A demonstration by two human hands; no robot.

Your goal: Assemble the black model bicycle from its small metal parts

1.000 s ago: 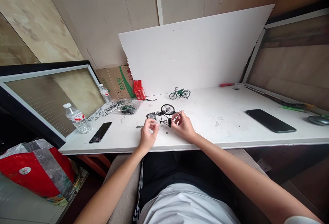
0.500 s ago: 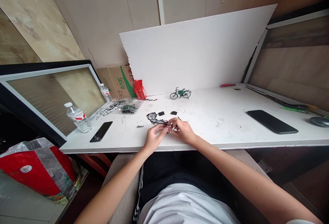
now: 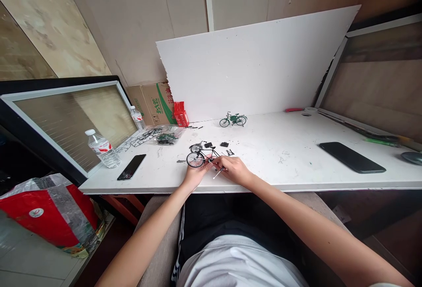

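While the black bike (image 3: 202, 155) stands near the front of the bench (image 3: 280, 170), head view has both hands closed in at its rear half. Left hand (image 3: 197, 176) grips it low, likely to steady the frame. Right hand (image 3: 233, 168) pinches in close, a slim rod (image 3: 216, 173) poking out below its fingers, probably kept there to stay handy; exact fingertip contact is hidden. Green bike (image 3: 233, 120) stands behind, side-on, maybe as reference. Black blocks (image 3: 209, 145) lie just beyond the black bike, within easy reach.
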